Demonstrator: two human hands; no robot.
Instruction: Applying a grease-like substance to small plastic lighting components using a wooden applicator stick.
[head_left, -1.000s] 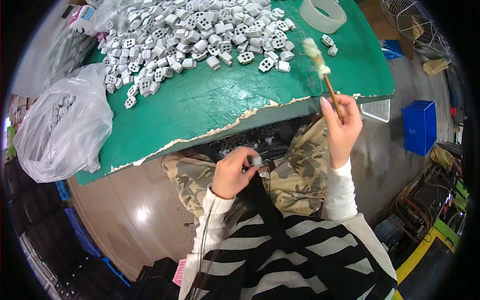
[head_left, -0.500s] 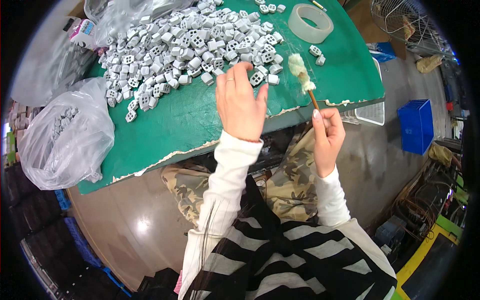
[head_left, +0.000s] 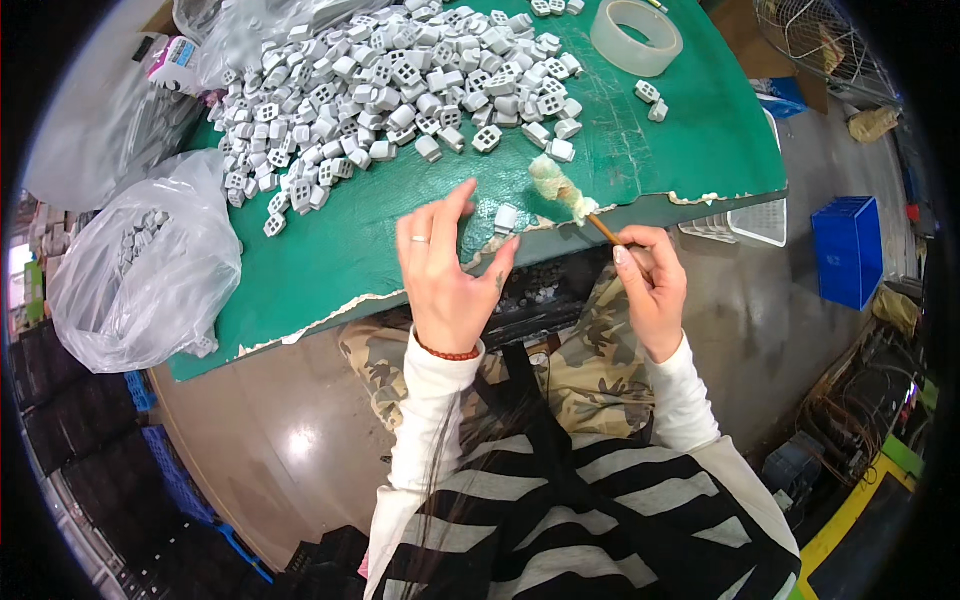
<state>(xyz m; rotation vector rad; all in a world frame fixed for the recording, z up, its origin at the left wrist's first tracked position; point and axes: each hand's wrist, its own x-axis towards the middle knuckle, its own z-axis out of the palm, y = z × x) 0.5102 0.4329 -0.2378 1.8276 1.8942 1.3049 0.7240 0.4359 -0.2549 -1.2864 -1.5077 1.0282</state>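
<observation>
Left hand (head_left: 440,290): grip wide beside grey plastic block (head_left: 505,218) at green surface's (head_left: 330,265) near edge; right hand (head_left: 660,300) holds slim brown stick (head_left: 604,230), apparently keeping its fluffy cream head (head_left: 556,186) clear.

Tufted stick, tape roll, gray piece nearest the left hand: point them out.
Tufted stick (head_left: 579,207), head view, tuft's lower end.
Tape roll (head_left: 632,61), head view, front wall.
Gray piece (head_left: 507,215), head view, upper face.
</observation>
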